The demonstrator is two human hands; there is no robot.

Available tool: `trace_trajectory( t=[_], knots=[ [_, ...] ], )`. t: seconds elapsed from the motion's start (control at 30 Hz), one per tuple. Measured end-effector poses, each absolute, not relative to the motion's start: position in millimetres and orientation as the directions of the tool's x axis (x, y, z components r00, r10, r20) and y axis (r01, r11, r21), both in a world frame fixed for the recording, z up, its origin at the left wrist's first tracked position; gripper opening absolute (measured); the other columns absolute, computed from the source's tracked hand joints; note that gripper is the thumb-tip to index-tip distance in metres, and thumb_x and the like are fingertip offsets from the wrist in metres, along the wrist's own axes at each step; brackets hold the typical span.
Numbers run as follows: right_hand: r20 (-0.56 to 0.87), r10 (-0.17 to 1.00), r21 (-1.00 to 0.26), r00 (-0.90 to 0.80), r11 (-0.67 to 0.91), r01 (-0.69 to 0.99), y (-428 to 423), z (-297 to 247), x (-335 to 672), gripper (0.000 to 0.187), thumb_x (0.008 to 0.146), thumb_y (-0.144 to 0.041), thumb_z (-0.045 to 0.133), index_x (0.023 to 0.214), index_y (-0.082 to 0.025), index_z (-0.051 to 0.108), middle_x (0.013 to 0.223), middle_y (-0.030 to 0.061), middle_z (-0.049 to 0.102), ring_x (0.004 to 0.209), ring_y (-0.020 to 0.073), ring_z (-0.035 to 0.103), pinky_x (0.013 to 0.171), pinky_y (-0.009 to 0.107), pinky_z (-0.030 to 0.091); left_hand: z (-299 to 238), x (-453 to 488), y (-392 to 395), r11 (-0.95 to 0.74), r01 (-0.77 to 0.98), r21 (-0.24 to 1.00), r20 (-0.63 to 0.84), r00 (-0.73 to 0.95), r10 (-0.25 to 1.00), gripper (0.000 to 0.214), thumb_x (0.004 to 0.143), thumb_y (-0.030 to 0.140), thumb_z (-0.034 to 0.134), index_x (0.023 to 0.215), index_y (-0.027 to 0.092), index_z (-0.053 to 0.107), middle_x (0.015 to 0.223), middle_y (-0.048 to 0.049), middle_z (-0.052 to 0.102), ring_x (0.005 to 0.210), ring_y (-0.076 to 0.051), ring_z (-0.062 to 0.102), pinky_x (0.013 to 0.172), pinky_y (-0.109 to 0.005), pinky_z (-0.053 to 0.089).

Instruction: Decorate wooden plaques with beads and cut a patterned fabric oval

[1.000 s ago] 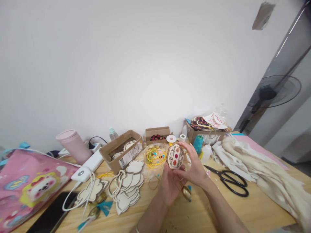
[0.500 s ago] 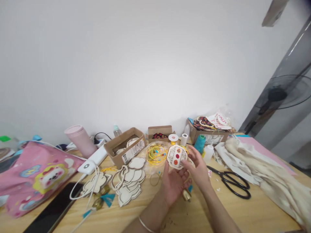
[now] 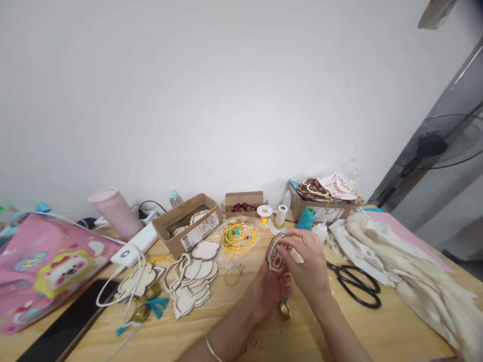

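Observation:
A pale wooden lattice-cut ornament (image 3: 276, 257) with red and orange spots is held up over the table, turned at a slant. From below, my left hand (image 3: 266, 290) is closed on its lower edge. The fingertips of my right hand (image 3: 308, 264) are pinched at its right side and cover part of it. Under the hands hangs a gold bell (image 3: 284, 309) with a bit of teal beside it; how it is joined to the ornament is hidden by my fingers. Behind them lies a plastic bag of yellow cords (image 3: 238, 237) with coloured beads.
Black scissors (image 3: 356, 284) lie right of my hands, beside cream cloth (image 3: 407, 266). At left are stacked wooden cloud shapes (image 3: 194, 296), a phone (image 3: 68, 322), a white cable and a pink pouch (image 3: 56, 266). Cardboard boxes (image 3: 199, 234) and thread spools (image 3: 305, 219) stand along the wall.
The ornament has turned from facing me to a slanted angle. My right hand has shifted over its right side, and the view has swung slightly.

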State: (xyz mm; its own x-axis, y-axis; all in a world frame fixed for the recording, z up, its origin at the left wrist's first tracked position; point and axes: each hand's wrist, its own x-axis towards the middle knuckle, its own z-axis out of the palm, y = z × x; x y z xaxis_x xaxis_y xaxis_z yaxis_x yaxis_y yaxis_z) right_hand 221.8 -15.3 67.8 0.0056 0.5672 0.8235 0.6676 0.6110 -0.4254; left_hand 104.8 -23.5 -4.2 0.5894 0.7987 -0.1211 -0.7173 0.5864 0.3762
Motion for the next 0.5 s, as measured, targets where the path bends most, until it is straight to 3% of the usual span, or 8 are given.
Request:
trace_trajectory(
  t=[0.07, 0.17, 0.37, 0.5],
  knots=[
    [0.818, 0.575, -0.405, -0.014, 0.594, 0.695, -11, 67, 220, 0.010, 0.081, -0.023, 0.062, 0.080, -0.028, 0.070, 0.086, 0.0045, 0.066, 0.083, 0.0241, 0.056, 0.075, 0.042, 0.045, -1, 104, -23, 0.582, -0.718, 0.382, -0.190, 0.555, 0.810, 0.050, 0.062, 0.051, 0.077, 0.094, 0.014, 0.064, 0.072, -0.0009, 0.062, 0.049, -0.005, 0.048, 0.042, -0.014, 0.034],
    [0.826, 0.562, -0.382, -0.042, 0.613, 0.692, -7, 65, 221, 0.011, 0.083, -0.021, 0.061, 0.078, -0.028, 0.069, 0.083, 0.0038, 0.065, 0.079, 0.0230, 0.054, 0.074, 0.041, 0.044, 6, 101, -22, 0.570, -0.695, 0.439, -0.311, 0.477, 0.822, 0.044, 0.064, 0.045, 0.078, 0.092, 0.014, 0.062, 0.068, 0.0019, 0.057, 0.042, -0.001, 0.035, 0.034, -0.010, 0.020],
    [0.808, 0.578, -0.346, -0.114, 0.622, 0.703, 1, 68, 215, 0.016, 0.087, -0.020, 0.052, 0.077, -0.027, 0.063, 0.082, 0.0049, 0.064, 0.080, 0.0238, 0.054, 0.071, 0.040, 0.045, 10, 98, -23, 0.531, -0.659, 0.533, -0.314, 0.429, 0.847, 0.048, 0.062, 0.048, 0.078, 0.092, 0.015, 0.062, 0.069, 0.0020, 0.055, 0.045, -0.002, 0.034, 0.034, -0.009, 0.023],
    [0.731, 0.680, -0.476, -0.051, 0.562, 0.677, 4, 42, 234, 0.014, 0.090, -0.023, 0.046, 0.082, -0.025, 0.058, 0.088, 0.0066, 0.062, 0.088, 0.0258, 0.053, 0.079, 0.043, 0.044, 6, 99, -23, 0.429, -0.679, 0.596, -0.236, 0.363, 0.901, 0.049, 0.060, 0.045, 0.080, 0.095, 0.014, 0.063, 0.081, -0.0025, 0.060, 0.048, -0.002, 0.037, 0.035, -0.010, 0.023]
  ],
)
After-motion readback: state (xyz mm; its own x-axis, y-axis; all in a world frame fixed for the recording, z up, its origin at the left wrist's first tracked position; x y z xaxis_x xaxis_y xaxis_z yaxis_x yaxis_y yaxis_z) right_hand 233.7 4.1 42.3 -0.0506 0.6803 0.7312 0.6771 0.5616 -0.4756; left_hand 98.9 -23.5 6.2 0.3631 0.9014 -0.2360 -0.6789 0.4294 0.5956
